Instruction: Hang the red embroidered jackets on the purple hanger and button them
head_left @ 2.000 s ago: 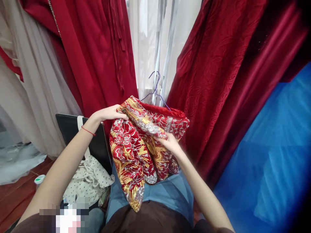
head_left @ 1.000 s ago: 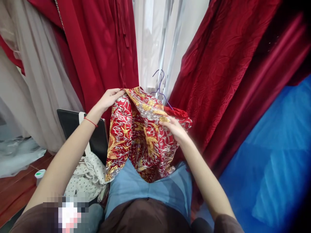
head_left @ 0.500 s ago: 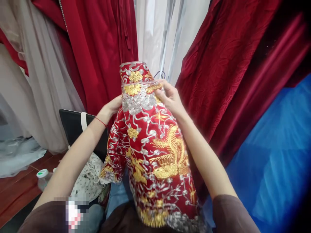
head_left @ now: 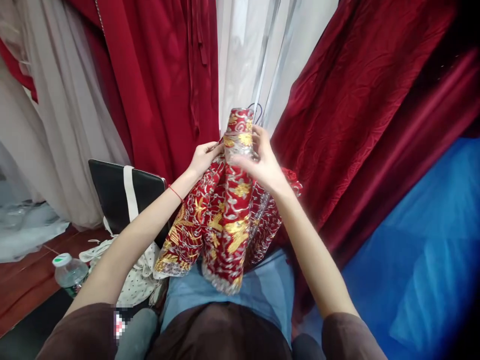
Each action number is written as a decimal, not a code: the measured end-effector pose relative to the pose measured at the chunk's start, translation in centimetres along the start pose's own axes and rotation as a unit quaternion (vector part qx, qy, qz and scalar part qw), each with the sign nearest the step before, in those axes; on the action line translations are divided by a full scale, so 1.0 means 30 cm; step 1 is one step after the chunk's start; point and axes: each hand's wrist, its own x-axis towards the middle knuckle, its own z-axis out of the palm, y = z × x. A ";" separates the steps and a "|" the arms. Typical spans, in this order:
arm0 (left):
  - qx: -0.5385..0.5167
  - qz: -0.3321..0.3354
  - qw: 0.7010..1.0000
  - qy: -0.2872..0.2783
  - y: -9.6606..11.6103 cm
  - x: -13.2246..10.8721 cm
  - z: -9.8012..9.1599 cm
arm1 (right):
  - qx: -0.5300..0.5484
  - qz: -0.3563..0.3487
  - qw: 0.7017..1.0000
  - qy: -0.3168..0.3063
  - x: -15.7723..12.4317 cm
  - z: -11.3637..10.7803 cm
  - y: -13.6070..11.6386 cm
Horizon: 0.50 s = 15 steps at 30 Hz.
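A red jacket [head_left: 239,187] with gold and silver embroidery and a stand-up collar hangs upright in front of me, bunched narrow. My left hand [head_left: 205,157] grips it at the shoulder beside the collar, with the fingertips partly hidden by the cloth. On the other side, my right hand [head_left: 265,159] is curled around the cloth just below the collar. Its thumb lies across the front, slightly blurred, and its fingers are behind. A dark hanger hook [head_left: 258,111] shows behind the collar. The sleeve [head_left: 180,240] hangs down under my left forearm.
Red drapes [head_left: 165,75] and a patterned red cloth [head_left: 360,100] hang on both sides, with white fabric [head_left: 240,55] between. A black case with a white strap [head_left: 129,192], a dotted cloth [head_left: 138,280] and a clear bottle [head_left: 71,275] are at left. Blue fabric [head_left: 408,260] lies at right.
The jacket has turned and been gathered from a wide spread into a narrow bundle. It now sits farther from my body, and my hands are closer together, uncovering my lap.
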 end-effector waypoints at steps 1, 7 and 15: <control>0.001 0.008 1.000 0.010 0.006 0.006 0.006 | -0.018 0.002 1.000 0.023 0.001 0.004 -0.007; 0.032 0.035 0.998 -0.042 -0.001 -0.061 -0.047 | -0.053 0.036 0.994 0.089 0.102 -0.030 0.036; 0.193 -0.170 0.941 -0.220 -0.163 -0.144 -0.257 | -0.039 0.033 0.998 0.043 0.166 -0.063 0.092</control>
